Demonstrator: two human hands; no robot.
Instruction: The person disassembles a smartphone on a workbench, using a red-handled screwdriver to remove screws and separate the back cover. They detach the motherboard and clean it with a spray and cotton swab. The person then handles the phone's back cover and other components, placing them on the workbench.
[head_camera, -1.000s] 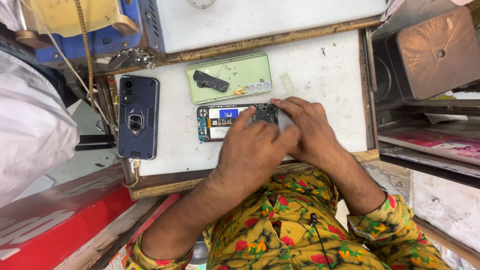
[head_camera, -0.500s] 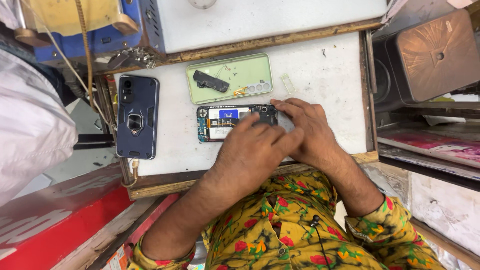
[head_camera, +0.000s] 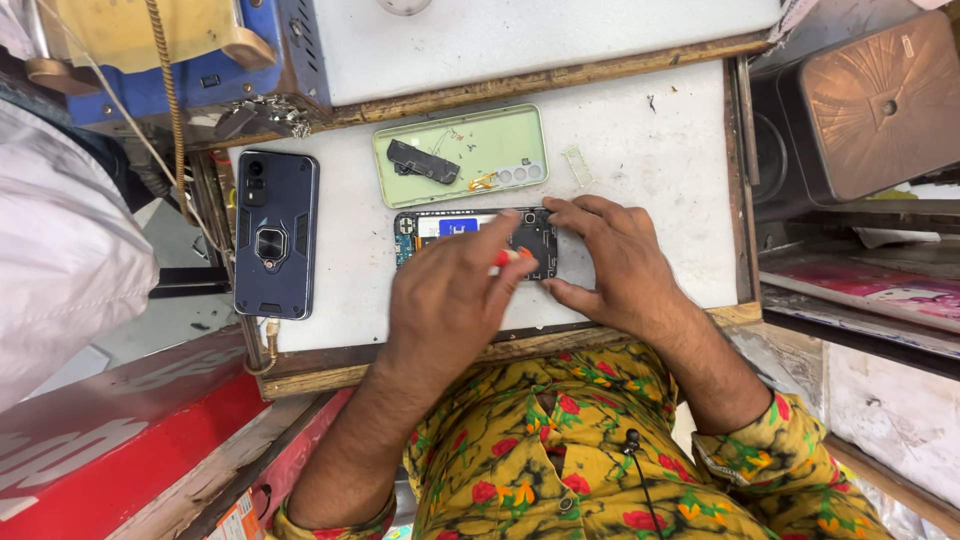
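At the centre of the frame, an opened phone (head_camera: 475, 240) with bare circuitry lies flat on a scuffed white worktop (head_camera: 650, 150). The left hand (head_camera: 450, 295) is curled over it, pinching a small red-tipped tool (head_camera: 512, 257). The right hand (head_camera: 615, 262) grips the phone's right end between thumb and fingers. Above lies a pale green back cover (head_camera: 462, 155); at left, a dark rugged-cased phone (head_camera: 275, 235).

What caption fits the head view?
Both hands work on an opened phone; the left hand grips a red-tipped tool.
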